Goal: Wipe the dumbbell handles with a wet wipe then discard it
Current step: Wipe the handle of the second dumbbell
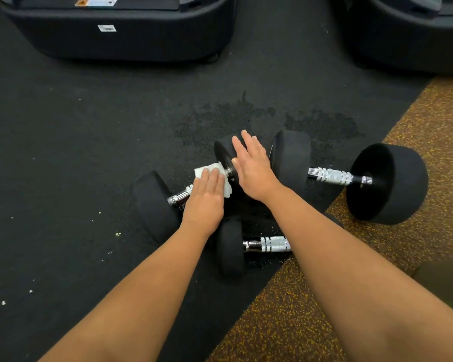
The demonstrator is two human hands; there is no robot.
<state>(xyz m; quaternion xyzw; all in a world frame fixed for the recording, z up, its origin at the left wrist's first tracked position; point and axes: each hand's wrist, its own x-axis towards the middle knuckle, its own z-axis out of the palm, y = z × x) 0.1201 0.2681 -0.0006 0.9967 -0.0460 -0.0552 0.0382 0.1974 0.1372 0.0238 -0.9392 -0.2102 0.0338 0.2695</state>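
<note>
Your left hand (207, 197) lies flat, fingers straight and together, pressing the white wet wipe (207, 172) down on the chrome handle (179, 198) of the left dumbbell (152, 205), just left of the frame's middle; the wipe's edges show beyond your fingertips and at the right side of your palm. Your right hand (251, 165) is also released and flat, its straight fingers resting on that dumbbell's upper right head (224, 150). A second dumbbell (387, 184) lies to the right, its near head just beside your right hand and its far head on the brown speckled flooring (324, 309) at lower right. A third dumbbell (230, 246) lies below your hands in the centre, its ribbed handle running under your right forearm. All three rest on the black rubber mat (63, 152), which carries darker patches (220, 118) above the dumbbells. Black machine bases stand at upper left (115, 35) and upper right (403, 30).
</note>
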